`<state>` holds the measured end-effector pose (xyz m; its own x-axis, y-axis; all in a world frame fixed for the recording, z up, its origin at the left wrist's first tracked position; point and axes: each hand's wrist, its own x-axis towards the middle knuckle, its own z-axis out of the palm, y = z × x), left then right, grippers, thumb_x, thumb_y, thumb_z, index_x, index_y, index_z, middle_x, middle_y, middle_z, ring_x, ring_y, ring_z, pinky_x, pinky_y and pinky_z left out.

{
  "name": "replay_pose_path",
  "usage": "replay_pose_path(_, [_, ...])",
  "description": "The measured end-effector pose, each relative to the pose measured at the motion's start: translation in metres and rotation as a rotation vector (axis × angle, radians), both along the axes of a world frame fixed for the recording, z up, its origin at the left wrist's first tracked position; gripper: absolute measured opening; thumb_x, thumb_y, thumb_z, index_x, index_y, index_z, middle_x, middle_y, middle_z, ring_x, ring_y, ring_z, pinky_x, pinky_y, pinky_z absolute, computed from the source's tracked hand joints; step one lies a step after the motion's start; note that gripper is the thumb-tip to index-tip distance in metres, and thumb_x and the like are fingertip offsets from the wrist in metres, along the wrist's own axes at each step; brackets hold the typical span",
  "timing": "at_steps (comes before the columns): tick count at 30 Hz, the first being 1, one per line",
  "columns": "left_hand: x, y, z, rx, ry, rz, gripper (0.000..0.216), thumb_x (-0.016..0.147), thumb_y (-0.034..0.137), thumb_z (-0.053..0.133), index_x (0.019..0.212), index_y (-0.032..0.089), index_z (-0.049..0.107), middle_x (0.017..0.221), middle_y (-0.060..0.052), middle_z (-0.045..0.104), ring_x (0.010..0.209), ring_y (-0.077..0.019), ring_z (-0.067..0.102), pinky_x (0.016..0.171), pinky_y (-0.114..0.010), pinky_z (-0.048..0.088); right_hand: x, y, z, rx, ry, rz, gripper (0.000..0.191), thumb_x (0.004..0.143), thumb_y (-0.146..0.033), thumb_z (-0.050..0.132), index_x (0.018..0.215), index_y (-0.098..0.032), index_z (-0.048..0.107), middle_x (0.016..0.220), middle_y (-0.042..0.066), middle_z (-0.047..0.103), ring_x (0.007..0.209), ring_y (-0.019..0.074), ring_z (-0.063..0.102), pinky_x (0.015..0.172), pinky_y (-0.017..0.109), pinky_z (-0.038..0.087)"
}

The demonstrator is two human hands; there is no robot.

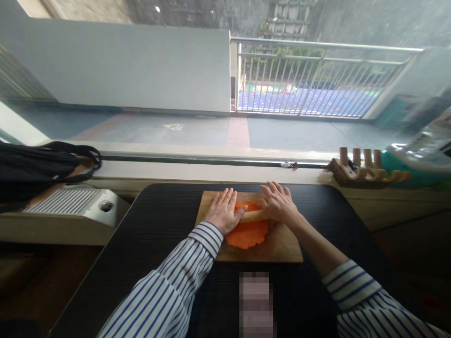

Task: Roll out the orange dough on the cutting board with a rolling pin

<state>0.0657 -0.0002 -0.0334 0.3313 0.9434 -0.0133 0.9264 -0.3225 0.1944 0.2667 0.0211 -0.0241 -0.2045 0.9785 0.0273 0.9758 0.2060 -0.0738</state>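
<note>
An orange, flattened sheet of dough (247, 237) with a ragged rim lies on a wooden board (282, 249). Across it runs a light wooden rolling pin (254, 216), its two ends covered by my hands. My left hand (222, 211) rests on the left end, palm down, fingers stretched out, with the thumb along the pin. On the right end lies my right hand (279, 202), fingers apart and slightly bent, pointing forward past the pin. Neither hand's fingers wrap round it. Part of the dough behind the pin shows between the hands.
The board is on a black table (158, 225). A blurred pinkish object (257, 305) is at the near edge. Behind is a window sill (197, 172) with a wooden peg rack (366, 171) at right. To the left are a black bag (38, 164) and a white vented unit (75, 202).
</note>
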Motion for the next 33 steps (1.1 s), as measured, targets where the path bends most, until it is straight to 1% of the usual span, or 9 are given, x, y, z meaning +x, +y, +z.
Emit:
replay_pose_path(3, [-0.001, 0.007, 0.000, -0.011, -0.006, 0.006, 0.075, 0.090, 0.060, 0.013, 0.142, 0.007, 0.030, 0.149, -0.014, 0.028, 0.140, -0.0232, 0.019, 0.114, -0.044, 0.017, -0.002, 0.011, -0.001, -0.018, 0.004, 0.003, 0.050, 0.088, -0.029, 0.030, 0.136, -0.020, 0.038, 0.146, 0.010, 0.034, 0.135, 0.0249, 0.024, 0.105, 0.052, 0.024])
replay_pose_path(6, [-0.002, 0.012, 0.000, 0.000, -0.013, 0.014, 0.073, 0.091, 0.059, 0.013, 0.141, 0.009, 0.031, 0.149, -0.014, 0.029, 0.140, -0.0239, 0.019, 0.113, -0.046, 0.018, -0.003, 0.020, -0.001, -0.021, 0.022, 0.004, 0.048, 0.086, -0.028, 0.034, 0.133, -0.020, 0.040, 0.143, 0.010, 0.039, 0.134, 0.0244, 0.026, 0.105, 0.050, 0.026])
replay_pose_path(10, [-0.003, 0.012, -0.002, 0.023, -0.020, 0.009, 0.071, 0.091, 0.058, 0.015, 0.141, 0.011, 0.033, 0.148, -0.014, 0.030, 0.139, -0.0247, 0.020, 0.113, -0.047, 0.019, -0.004, 0.022, -0.001, -0.014, 0.055, 0.004, 0.047, 0.086, -0.028, 0.034, 0.131, -0.020, 0.043, 0.140, 0.010, 0.042, 0.132, 0.0240, 0.029, 0.104, 0.051, 0.027])
replay_pose_path(14, [-0.002, 0.004, -0.003, 0.023, -0.006, -0.011, 0.072, 0.091, 0.058, 0.016, 0.141, 0.010, 0.033, 0.148, -0.014, 0.030, 0.139, -0.0247, 0.021, 0.113, -0.047, 0.018, -0.002, 0.008, 0.000, 0.000, 0.048, 0.005, 0.047, 0.088, -0.029, 0.031, 0.132, -0.022, 0.043, 0.143, 0.009, 0.040, 0.133, 0.0241, 0.028, 0.104, 0.052, 0.025])
replay_pose_path(21, [0.002, -0.014, 0.000, 0.058, 0.032, -0.045, 0.071, 0.091, 0.058, 0.018, 0.141, 0.010, 0.034, 0.148, -0.014, 0.032, 0.139, -0.0250, 0.023, 0.113, -0.047, 0.019, 0.001, -0.029, -0.005, 0.092, 0.011, -0.027, 0.046, 0.092, -0.034, 0.026, 0.134, -0.023, 0.043, 0.142, 0.009, 0.042, 0.133, 0.0246, 0.030, 0.104, 0.051, 0.023])
replay_pose_path(25, [0.001, -0.022, 0.000, 0.068, 0.047, -0.059, 0.072, 0.091, 0.058, 0.016, 0.140, 0.008, 0.035, 0.147, -0.015, 0.033, 0.138, -0.0250, 0.024, 0.113, -0.047, 0.019, -0.001, -0.044, -0.004, 0.144, -0.001, -0.051, 0.044, 0.091, -0.033, 0.028, 0.131, -0.023, 0.046, 0.141, 0.009, 0.044, 0.131, 0.0244, 0.032, 0.106, 0.048, 0.022])
replay_pose_path(30, [0.001, -0.033, 0.000, 0.094, 0.045, -0.091, 0.072, 0.091, 0.056, 0.016, 0.139, 0.005, 0.035, 0.147, -0.016, 0.033, 0.138, -0.0256, 0.024, 0.114, -0.047, 0.017, -0.003, -0.063, -0.005, 0.203, -0.007, -0.057, 0.044, 0.093, -0.034, 0.026, 0.128, -0.021, 0.049, 0.138, 0.010, 0.047, 0.129, 0.0235, 0.035, 0.107, 0.045, 0.019])
replay_pose_path(33, [0.000, -0.038, 0.000, 0.094, 0.033, -0.101, 0.076, 0.090, 0.060, 0.018, 0.140, 0.005, 0.033, 0.147, -0.016, 0.031, 0.139, -0.0254, 0.022, 0.114, -0.047, 0.016, -0.003, -0.069, -0.007, 0.219, -0.007, -0.061, 0.044, 0.093, -0.033, 0.026, 0.127, -0.020, 0.050, 0.137, 0.010, 0.048, 0.129, 0.0228, 0.036, 0.108, 0.044, 0.018])
